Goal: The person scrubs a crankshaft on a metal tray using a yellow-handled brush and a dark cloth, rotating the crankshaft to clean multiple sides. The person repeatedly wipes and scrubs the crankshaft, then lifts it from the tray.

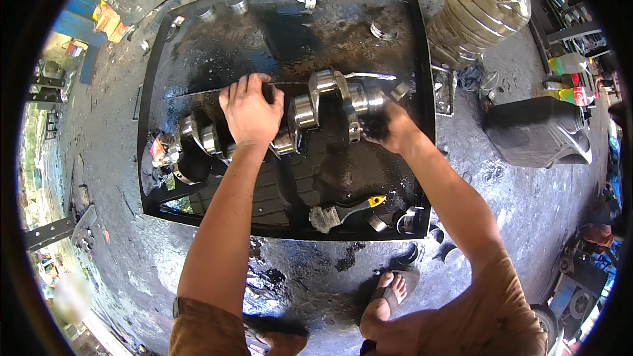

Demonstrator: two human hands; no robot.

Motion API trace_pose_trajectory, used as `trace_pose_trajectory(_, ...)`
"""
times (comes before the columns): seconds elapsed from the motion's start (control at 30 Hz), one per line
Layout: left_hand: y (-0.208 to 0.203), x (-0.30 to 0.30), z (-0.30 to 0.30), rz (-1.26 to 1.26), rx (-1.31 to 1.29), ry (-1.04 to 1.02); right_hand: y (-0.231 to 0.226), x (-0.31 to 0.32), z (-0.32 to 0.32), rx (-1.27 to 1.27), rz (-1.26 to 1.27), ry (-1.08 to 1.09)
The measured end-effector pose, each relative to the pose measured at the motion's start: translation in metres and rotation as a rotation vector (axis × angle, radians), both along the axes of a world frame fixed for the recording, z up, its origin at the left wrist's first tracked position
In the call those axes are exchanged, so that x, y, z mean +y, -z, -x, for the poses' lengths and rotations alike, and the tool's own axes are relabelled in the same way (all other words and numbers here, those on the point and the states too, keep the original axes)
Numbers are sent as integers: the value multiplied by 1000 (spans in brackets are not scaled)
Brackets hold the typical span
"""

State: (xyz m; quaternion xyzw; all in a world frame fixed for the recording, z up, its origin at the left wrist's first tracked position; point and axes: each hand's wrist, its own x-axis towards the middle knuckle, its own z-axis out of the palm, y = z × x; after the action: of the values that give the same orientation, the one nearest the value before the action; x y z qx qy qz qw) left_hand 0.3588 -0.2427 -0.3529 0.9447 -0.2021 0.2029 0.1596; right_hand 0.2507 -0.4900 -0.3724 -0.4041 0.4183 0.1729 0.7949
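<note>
A steel crankshaft [304, 112] lies across a shallow black tray [149, 92], its polished journals wet and shiny. Over its middle, my left hand [249, 111] is closed with the fingers bent across the metal; a dark patch shows between thumb and fingers. My right hand [399, 130] grips the crankshaft's right end, where the fingertips are blackened and partly hidden behind the metal. Nearer to me in the tray lies a paint brush [343, 213] with grey bristles and a yellow-tipped handle.
Bearing shells [384, 31] sit along the tray's far side, with others at its near right corner. A large cloudy plastic jug [480, 12] stands beyond the far right corner. On the floor at right lie a black jerrycan [537, 132] and bottles [572, 95]. Dark liquid covers the tray bottom.
</note>
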Motion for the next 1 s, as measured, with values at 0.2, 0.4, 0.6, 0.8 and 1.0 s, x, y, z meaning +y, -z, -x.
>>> trace_pose_trajectory(0.2, -8, -1, 2, -39, 40, -15, -8, -6, 9, -62, -100, 20)
trace_pose_trajectory(0.4, 1, 1, 3, -15, 14, -38, 16, -14, 11, -169, -35, 60)
trace_pose_trajectory(0.6, -19, 15, 8, 255, 131, 69, 18, -31, 33, -170, 313, 78)
trace_pose_trajectory(0.8, -8, 207, 20, 640, -9, -545, -24, -57, 84, -560, 1404, -559)
trace_pose_trajectory(1.0, 63, 356, -2, -289, 397, -617, -38, 10, 128, -244, 1538, -1061)
